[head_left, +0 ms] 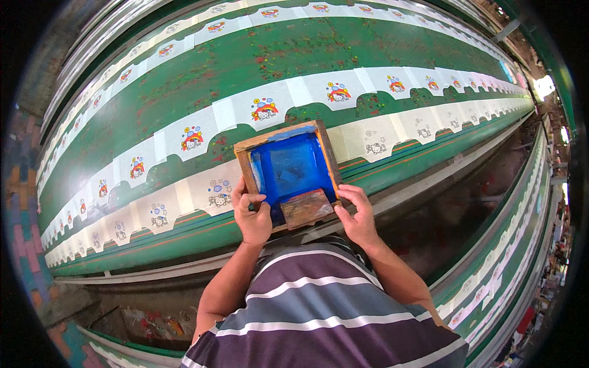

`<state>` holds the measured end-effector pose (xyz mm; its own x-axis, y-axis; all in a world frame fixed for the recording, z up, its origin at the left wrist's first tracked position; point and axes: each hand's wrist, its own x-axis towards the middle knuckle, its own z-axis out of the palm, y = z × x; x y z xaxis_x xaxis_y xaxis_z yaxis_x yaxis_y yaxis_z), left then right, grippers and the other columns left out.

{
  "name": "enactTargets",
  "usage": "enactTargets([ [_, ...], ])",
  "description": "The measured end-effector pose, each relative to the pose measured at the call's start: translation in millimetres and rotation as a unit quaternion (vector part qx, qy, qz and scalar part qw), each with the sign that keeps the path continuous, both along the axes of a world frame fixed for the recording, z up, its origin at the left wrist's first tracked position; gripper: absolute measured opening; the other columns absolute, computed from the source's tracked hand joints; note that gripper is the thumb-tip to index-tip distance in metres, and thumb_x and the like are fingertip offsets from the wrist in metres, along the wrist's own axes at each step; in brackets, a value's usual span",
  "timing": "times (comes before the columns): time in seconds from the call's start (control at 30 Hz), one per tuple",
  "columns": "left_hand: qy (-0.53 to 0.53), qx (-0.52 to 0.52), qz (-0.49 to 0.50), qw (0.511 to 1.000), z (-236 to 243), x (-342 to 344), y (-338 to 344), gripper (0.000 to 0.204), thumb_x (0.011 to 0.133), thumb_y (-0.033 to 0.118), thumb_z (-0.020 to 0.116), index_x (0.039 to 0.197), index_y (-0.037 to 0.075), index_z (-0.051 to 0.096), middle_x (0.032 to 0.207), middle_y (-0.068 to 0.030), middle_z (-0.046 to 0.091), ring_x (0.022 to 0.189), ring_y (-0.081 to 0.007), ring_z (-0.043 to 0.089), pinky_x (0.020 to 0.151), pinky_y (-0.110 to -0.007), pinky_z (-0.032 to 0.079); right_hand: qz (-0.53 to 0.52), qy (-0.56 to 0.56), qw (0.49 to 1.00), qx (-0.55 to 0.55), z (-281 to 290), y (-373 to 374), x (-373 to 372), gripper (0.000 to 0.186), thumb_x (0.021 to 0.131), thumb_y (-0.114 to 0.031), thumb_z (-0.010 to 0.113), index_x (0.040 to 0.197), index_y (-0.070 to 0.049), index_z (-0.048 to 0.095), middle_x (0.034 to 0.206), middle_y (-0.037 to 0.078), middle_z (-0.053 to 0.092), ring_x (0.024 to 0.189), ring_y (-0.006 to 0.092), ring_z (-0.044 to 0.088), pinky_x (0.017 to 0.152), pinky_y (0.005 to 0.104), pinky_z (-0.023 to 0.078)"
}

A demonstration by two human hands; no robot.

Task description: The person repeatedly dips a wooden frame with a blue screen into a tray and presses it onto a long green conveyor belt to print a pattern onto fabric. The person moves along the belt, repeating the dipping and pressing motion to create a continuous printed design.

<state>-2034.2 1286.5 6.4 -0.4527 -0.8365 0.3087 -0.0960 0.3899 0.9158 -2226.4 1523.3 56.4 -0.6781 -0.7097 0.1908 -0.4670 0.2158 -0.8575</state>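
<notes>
A small wooden screen printing frame (242, 161), its mesh covered in blue ink, is tilted over the near edge of the long green table (202, 67). My left hand (253, 214) grips its left side, thumb and fingers closed on the wood. On the opposite side, my right hand (358, 211) is closed around the lower right corner. Between them a stained wooden squeegee (308, 208) lies inside the frame at the near end. Beneath the frame runs a row of cream cut pieces (383, 132) with outlined cartoon prints; the spot directly under it is hidden.
Farther in, a row of white pieces (227, 110) carries coloured rainbow prints, with another such row (239, 23) along the far side. A metal rail (392, 211) borders the table's near edge. Another green table (491, 270) with printed pieces stands at the right.
</notes>
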Motion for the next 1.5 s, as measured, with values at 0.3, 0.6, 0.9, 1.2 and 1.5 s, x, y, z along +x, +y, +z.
enactTargets([
  [0.3,0.017,0.119,0.023,0.992,-12,-22,22,0.027,0.084,-0.017,0.074,0.094,0.008,0.072,0.175,-0.0209,0.057,0.147,-0.0275,0.066,0.104,-0.034,0.058,0.066,-0.033,0.997,-0.016,1,33,-44,0.040,0.098,-0.006,0.083,0.137,-0.003,0.078,0.148,0.019,0.073,0.140,0.0376,0.068,0.122,0.0482,0.053],
  [0.6,0.017,0.127,0.033,0.991,-12,-24,23,0.025,0.083,-0.016,0.075,0.093,0.007,0.072,0.171,-0.0203,0.062,0.149,-0.0282,0.065,0.110,-0.036,0.057,0.076,-0.020,0.997,-0.024,-1,32,-51,0.038,0.098,-0.004,0.082,0.136,-0.003,0.079,0.148,0.019,0.073,0.139,0.0383,0.068,0.121,0.0483,0.053],
  [0.9,-0.004,0.151,0.041,0.988,-7,-25,27,0.024,0.082,-0.015,0.076,0.089,0.006,0.070,0.171,-0.0199,0.063,0.150,-0.0284,0.065,0.120,-0.041,0.052,0.187,0.185,0.965,-0.016,22,16,-43,0.045,0.090,-0.013,0.090,0.133,-0.007,0.078,0.142,0.015,0.071,0.136,0.0402,0.067,0.116,0.0546,0.055],
  [1.2,-0.044,0.100,0.035,0.993,-5,-23,26,0.021,0.083,-0.014,0.074,0.090,0.005,0.071,0.169,-0.0211,0.065,0.151,-0.0319,0.064,0.124,-0.044,0.050,0.298,0.285,0.909,0.065,24,-41,-37,0.034,0.096,-0.014,0.072,0.128,-0.006,0.078,0.123,0.011,0.073,0.122,0.0333,0.069,0.106,0.0485,0.056],
  [1.5,-0.011,0.119,0.042,0.992,-13,-23,23,0.012,0.099,-0.007,0.077,0.104,0.004,0.078,0.164,-0.0245,0.066,0.150,-0.0340,0.065,0.125,-0.044,0.051,0.313,0.213,0.923,0.066,41,-35,-47,0.035,0.096,-0.007,0.068,0.129,-0.003,0.079,0.122,0.012,0.075,0.119,0.0347,0.071,0.105,0.0495,0.057],
])
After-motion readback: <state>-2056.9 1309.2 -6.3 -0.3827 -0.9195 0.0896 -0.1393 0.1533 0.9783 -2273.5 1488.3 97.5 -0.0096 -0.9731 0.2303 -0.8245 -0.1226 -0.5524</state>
